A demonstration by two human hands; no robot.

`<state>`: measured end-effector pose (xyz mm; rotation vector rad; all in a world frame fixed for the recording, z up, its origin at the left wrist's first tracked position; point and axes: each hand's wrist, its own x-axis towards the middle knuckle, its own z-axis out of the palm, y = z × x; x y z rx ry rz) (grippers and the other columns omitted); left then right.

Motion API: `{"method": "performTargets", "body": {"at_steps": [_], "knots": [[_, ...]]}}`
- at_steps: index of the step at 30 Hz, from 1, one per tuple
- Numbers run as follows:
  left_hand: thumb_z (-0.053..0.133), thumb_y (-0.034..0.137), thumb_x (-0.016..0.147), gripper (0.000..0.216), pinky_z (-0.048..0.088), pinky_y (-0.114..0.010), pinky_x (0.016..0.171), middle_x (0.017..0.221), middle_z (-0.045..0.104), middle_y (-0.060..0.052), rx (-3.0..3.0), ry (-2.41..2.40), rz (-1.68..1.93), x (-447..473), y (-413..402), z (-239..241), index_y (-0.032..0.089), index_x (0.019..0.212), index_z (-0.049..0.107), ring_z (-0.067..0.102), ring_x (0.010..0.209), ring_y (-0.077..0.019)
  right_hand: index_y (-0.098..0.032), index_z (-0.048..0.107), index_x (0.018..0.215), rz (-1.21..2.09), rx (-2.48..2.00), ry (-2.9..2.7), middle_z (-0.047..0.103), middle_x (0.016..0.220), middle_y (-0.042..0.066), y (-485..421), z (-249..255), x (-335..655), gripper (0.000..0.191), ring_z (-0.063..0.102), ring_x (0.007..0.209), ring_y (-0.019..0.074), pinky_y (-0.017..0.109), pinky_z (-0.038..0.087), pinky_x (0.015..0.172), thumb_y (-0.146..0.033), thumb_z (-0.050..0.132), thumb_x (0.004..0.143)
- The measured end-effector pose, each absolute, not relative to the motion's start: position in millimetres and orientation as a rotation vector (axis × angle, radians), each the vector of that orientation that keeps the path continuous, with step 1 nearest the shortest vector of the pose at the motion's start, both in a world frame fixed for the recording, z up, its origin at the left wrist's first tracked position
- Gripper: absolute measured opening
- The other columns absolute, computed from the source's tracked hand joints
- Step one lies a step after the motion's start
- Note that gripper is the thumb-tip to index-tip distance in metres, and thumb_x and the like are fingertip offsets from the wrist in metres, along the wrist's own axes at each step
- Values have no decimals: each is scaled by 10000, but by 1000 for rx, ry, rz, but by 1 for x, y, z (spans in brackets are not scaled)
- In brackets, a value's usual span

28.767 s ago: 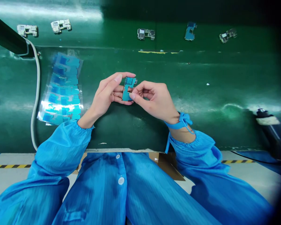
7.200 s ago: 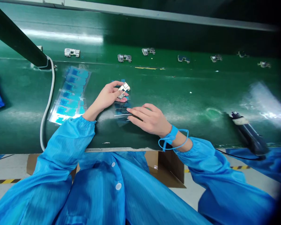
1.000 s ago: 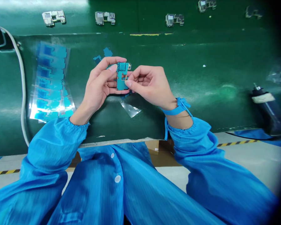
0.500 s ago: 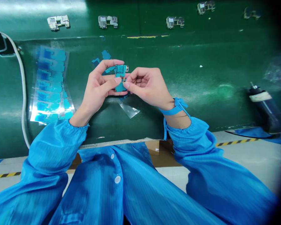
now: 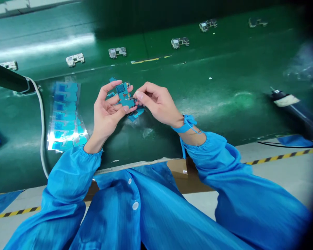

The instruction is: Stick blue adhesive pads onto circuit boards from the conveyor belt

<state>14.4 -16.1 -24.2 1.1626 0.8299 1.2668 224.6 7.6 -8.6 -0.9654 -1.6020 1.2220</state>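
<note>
My left hand [image 5: 107, 110] holds a small phone circuit board [image 5: 127, 101] by its edges, between thumb and fingers. Bright blue film covers much of the board's face, around a dark square area. My right hand [image 5: 158, 102] is closed in a pinch at the board's right edge. What sits between those fingertips is too small to make out. Loose blue film pieces [image 5: 136, 114] lie on the table just beneath the board, partly hidden by my left hand. To the left lies a clear sheet of blue film stickers [image 5: 65, 114].
Several bare circuit boards, one of them a silvery board [image 5: 117, 52], lie in a spaced row across the green table [image 5: 211, 107]. A grey cable [image 5: 42, 128] runs down the left side by a dark post [image 5: 10, 78]. An electric screwdriver [image 5: 289, 102] lies at right.
The view has tilted and shifted. The board in my left hand is now tipped, its top leaning left. My left fingers have spread, and my right fingertips have moved slightly off the board's face to its edge.
</note>
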Motion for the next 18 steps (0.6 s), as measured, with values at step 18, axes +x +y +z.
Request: {"method": "performTargets", "body": {"at_steps": [18], "knots": [[806, 457, 998, 501, 636, -408, 876, 845, 799, -48, 1592, 1492, 1202, -40, 63, 5, 177, 1408, 738, 787, 848, -237, -91, 725, 902, 1115, -1274, -1585, 698, 842, 64, 114, 0, 252, 175, 577, 748, 121, 309, 467, 741, -191, 806, 1021]]}}
